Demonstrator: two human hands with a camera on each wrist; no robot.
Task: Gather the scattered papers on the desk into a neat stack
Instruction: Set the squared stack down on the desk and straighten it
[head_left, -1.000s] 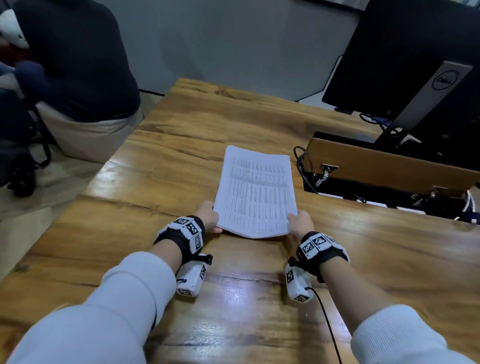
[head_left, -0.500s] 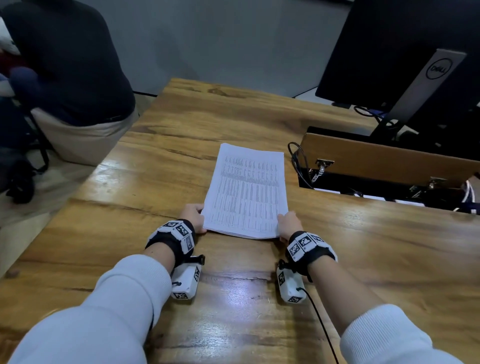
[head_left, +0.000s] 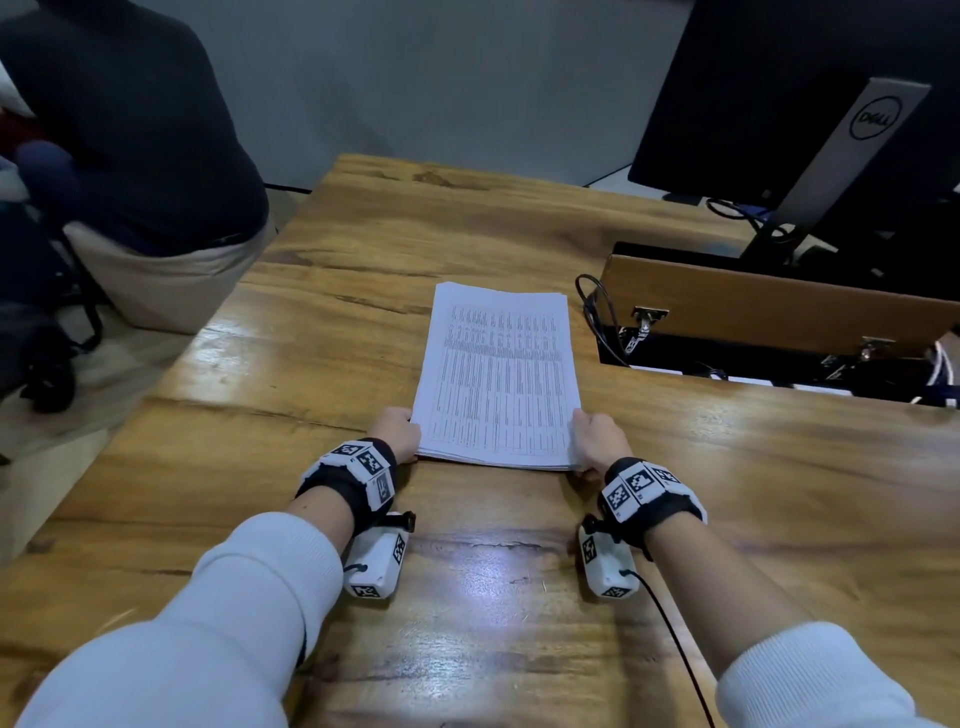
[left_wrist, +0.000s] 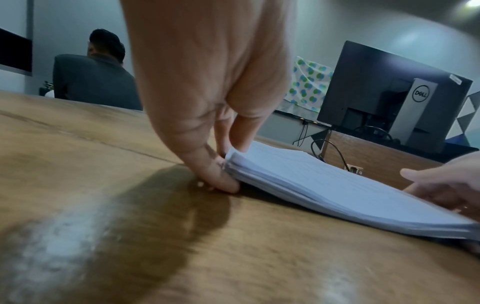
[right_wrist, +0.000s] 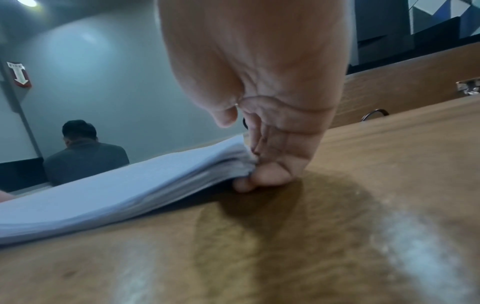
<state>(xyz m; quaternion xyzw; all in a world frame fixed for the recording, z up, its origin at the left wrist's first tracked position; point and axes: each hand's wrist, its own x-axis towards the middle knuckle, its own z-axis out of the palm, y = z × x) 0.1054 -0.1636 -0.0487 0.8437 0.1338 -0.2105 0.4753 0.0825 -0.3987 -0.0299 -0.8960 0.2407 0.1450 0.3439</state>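
Note:
A stack of white printed papers (head_left: 501, 374) lies lengthwise on the wooden desk (head_left: 322, 322), its near end slightly raised. My left hand (head_left: 397, 431) pinches the stack's near left corner, thumb on top and fingers (left_wrist: 218, 179) curled under the edge of the stack of papers (left_wrist: 324, 183). My right hand (head_left: 597, 439) grips the near right corner the same way; in the right wrist view its fingertips (right_wrist: 262, 181) are tucked beneath the paper stack (right_wrist: 130, 189).
An open cable hatch with a raised wooden flap (head_left: 769, 306) and cables sits right of the papers. A Dell monitor (head_left: 810, 104) stands at the far right. A seated person (head_left: 135, 156) is beyond the desk's left edge.
The stack has been drawn slightly nearer and squared to the desk; both hands keep their hold on the near corners.

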